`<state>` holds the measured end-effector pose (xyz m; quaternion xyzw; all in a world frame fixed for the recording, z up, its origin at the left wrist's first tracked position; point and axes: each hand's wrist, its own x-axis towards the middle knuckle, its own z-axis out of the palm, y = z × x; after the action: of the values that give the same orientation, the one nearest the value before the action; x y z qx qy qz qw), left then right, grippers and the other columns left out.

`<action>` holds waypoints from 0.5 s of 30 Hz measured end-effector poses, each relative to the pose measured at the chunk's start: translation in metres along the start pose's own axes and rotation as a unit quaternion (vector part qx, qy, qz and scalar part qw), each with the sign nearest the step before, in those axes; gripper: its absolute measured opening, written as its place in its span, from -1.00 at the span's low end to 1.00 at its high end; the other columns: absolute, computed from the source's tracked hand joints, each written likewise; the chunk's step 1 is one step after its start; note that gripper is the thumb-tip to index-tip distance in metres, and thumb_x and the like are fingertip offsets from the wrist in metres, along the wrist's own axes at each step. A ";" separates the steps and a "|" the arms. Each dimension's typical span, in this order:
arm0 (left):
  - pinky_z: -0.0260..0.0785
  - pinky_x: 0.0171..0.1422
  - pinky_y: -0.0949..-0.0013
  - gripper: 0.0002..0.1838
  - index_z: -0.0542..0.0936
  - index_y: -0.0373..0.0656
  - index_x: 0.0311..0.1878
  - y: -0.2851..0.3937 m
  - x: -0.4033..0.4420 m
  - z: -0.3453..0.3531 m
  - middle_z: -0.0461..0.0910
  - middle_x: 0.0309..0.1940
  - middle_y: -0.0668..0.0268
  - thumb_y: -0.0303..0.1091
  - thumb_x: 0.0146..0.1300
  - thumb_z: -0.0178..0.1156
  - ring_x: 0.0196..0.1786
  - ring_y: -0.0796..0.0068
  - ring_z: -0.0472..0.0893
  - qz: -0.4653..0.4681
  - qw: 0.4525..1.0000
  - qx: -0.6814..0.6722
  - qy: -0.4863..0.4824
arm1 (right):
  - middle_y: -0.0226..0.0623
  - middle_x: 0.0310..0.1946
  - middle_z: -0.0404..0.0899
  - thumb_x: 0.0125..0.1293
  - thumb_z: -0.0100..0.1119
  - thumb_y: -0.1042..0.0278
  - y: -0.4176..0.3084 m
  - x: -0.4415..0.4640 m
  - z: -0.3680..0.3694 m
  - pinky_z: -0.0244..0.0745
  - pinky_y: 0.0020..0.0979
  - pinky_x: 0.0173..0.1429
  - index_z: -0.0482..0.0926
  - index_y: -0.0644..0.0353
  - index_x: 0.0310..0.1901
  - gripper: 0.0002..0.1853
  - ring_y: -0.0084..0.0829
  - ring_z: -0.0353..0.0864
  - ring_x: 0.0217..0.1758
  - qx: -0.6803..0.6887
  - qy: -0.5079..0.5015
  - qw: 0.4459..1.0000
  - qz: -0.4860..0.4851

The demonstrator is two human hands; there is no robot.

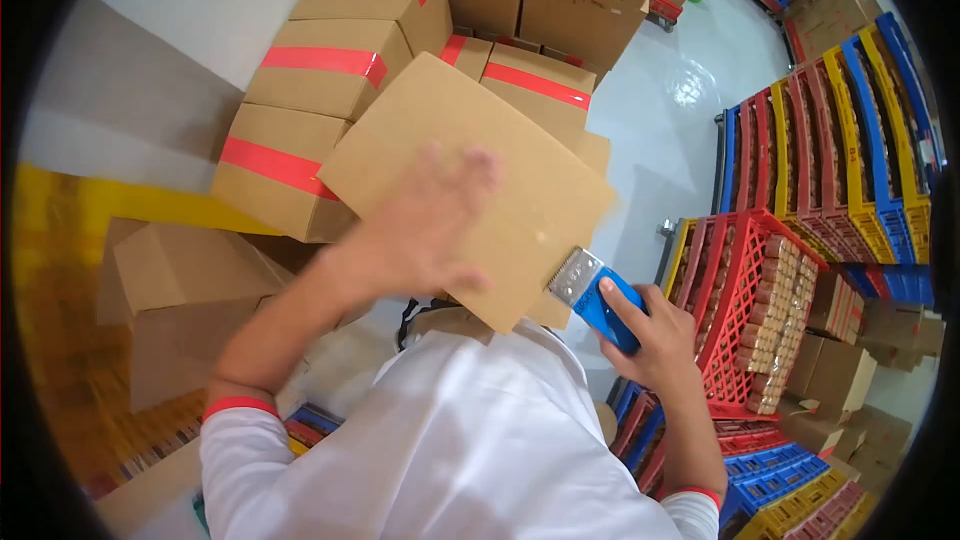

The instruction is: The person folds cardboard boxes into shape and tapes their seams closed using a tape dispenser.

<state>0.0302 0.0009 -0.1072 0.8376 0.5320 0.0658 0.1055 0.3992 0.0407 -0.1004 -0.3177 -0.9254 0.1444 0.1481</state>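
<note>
A plain brown cardboard box (540,180) lies right in front of me, its broad face turned toward the camera and no tape visible on that face. Over its left part is my left hand (425,220), blurred, with the fingers spread; whether it touches the cardboard is unclear. My right hand (650,335) is wrapped round the blue handle of a tape dispenser (598,302). The dispenser's metal toothed end is at the lower right edge of the box.
Boxes with red tape (325,62) are stacked behind and to the left. An open carton (195,280) stands at the left. Colourful stacked crates (830,130) and a red crate of packed goods (735,340) are on the right. Grey floor (665,130) shows between.
</note>
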 end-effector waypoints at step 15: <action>-0.03 0.72 -0.44 -0.06 0.21 -0.15 0.72 0.106 0.056 0.009 0.10 0.77 0.18 -0.38 0.24 0.27 0.77 -0.11 0.10 -0.006 0.996 0.089 -0.004 | -0.13 -0.29 0.63 0.14 0.58 0.19 0.001 0.016 -0.049 0.63 -0.12 -0.31 0.56 -0.10 0.49 -0.20 -0.10 0.72 -0.42 -0.055 -0.152 0.984 0.082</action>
<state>0.1489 0.0067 -0.0904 0.8405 0.5406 0.0138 0.0331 0.4056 0.0607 -0.0528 -0.3743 -0.9146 0.1511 -0.0239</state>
